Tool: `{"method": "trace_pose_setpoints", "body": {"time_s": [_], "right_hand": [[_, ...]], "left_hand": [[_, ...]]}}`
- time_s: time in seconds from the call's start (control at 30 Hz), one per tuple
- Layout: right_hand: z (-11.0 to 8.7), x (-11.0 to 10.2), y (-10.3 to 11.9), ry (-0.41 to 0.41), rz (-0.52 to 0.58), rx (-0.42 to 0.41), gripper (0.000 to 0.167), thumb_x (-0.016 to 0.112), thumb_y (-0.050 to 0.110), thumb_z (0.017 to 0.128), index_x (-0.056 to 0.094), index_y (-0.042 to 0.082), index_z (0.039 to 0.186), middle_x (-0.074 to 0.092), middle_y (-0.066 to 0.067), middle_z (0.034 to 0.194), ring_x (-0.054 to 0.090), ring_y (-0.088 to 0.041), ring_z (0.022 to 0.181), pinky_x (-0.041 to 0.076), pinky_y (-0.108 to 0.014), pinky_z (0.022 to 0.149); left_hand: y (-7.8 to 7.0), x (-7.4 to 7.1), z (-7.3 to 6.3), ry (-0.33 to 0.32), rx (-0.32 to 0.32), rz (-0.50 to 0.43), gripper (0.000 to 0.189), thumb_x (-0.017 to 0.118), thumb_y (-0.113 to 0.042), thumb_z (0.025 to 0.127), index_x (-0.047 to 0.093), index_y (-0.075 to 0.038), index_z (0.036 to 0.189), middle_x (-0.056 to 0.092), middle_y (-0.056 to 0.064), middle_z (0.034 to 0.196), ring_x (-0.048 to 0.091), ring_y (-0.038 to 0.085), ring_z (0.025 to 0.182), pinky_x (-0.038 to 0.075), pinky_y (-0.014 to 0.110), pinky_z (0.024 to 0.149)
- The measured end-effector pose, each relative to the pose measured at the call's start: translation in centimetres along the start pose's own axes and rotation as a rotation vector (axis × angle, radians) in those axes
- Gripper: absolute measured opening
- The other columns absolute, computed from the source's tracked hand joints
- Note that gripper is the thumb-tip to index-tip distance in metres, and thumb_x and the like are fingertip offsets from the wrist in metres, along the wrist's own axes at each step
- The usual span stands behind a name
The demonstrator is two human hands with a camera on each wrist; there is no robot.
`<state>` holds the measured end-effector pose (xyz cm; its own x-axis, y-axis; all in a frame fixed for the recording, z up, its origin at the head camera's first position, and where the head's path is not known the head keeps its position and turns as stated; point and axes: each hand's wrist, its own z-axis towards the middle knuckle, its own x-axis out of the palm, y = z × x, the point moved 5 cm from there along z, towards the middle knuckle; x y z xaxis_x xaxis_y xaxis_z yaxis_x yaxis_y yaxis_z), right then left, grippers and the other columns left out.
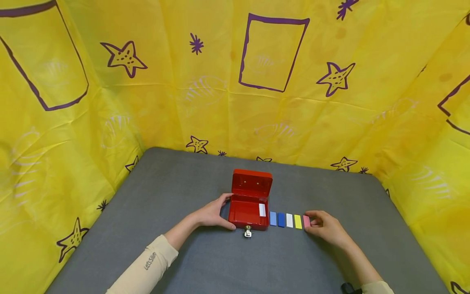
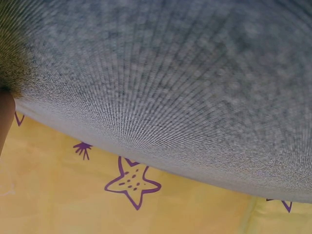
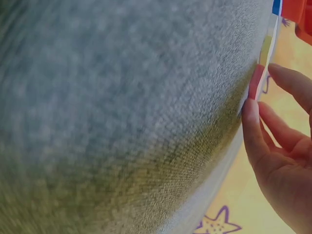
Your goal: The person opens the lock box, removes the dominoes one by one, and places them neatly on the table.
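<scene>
A red metal cash box [image 1: 242, 210] stands on the grey table with its lid [image 1: 252, 183] raised. One white block [image 1: 262, 210] lies inside, by the right wall. My left hand [image 1: 212, 213] holds the box's left side, thumb at the front corner and fingers toward the back. To the right of the box runs a row of small flat blocks: light blue [image 1: 273, 219], dark blue [image 1: 281, 219], white [image 1: 289, 221], yellow [image 1: 298, 222] and pink [image 1: 306, 222]. At the row's right end my right hand [image 1: 327, 226] pinches the pink block [image 3: 256, 80] between thumb and finger.
Keys [image 1: 247, 233] hang from the lock at the box's front. Yellow cloth [image 1: 216, 106] with purple starfish drawings surrounds the back and sides of the grey table [image 1: 176, 171]. A dark band [image 1: 350, 288] shows near the right wrist.
</scene>
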<state>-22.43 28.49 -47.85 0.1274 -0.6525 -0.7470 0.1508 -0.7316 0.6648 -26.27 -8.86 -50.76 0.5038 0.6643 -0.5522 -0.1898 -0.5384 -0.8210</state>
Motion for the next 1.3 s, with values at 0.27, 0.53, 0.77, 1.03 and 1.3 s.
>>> {"method": "trace_pose_setpoints", "body": {"time_s": [0.27,0.53,0.77,1.03,1.3], "right_hand": [[0.0,0.0,-0.2,-0.012,0.001,0.050,0.047,0.081,0.022,0.080,0.065,0.002,0.119,0.067,-0.011,0.107,0.062,-0.020,0.090,0.050,-0.026,0.073],[0.1,-0.1,-0.6,-0.029,0.047,0.106,0.042,0.077,0.024,0.084,0.066,0.005,0.119,0.067,-0.012,0.109,0.064,-0.024,0.095,0.050,-0.031,0.077],[0.4,0.0,-0.4,-0.039,0.132,0.103,0.040,0.073,0.023,0.089,0.064,0.003,0.121,0.069,-0.012,0.107,0.065,-0.021,0.097,0.050,-0.025,0.077],[0.6,0.4,0.2,-0.006,0.313,0.125,0.044,0.069,0.018,0.092,0.058,-0.003,0.128,0.064,-0.019,0.119,0.063,-0.015,0.097,0.050,-0.022,0.077],[1.2,1.0,0.8,0.032,0.408,0.174,0.050,0.068,0.023,0.093,0.054,-0.002,0.133,0.058,-0.021,0.129,0.060,-0.012,0.100,0.049,-0.022,0.082]], "left_hand": [[-0.1,0.0,0.0,0.003,-0.007,-0.009,0.101,0.086,-0.042,0.070,0.028,-0.016,0.149,0.037,0.006,0.150,0.038,0.030,0.136,0.034,0.049,0.109],[-0.1,0.0,-0.1,0.001,-0.010,-0.007,0.102,0.086,-0.042,0.070,0.027,-0.016,0.149,0.037,0.006,0.150,0.038,0.030,0.136,0.033,0.049,0.110],[-0.1,-0.1,0.0,0.001,0.001,-0.003,0.102,0.086,-0.042,0.070,0.027,-0.015,0.149,0.037,0.006,0.150,0.038,0.030,0.136,0.033,0.049,0.110],[0.0,0.0,0.0,0.008,-0.025,-0.006,0.102,0.086,-0.042,0.070,0.027,-0.017,0.149,0.037,0.005,0.151,0.037,0.029,0.136,0.033,0.049,0.110],[-0.1,0.0,-0.1,0.004,-0.027,0.003,0.102,0.086,-0.043,0.069,0.027,-0.017,0.149,0.037,0.005,0.151,0.038,0.029,0.136,0.034,0.049,0.109]]}}
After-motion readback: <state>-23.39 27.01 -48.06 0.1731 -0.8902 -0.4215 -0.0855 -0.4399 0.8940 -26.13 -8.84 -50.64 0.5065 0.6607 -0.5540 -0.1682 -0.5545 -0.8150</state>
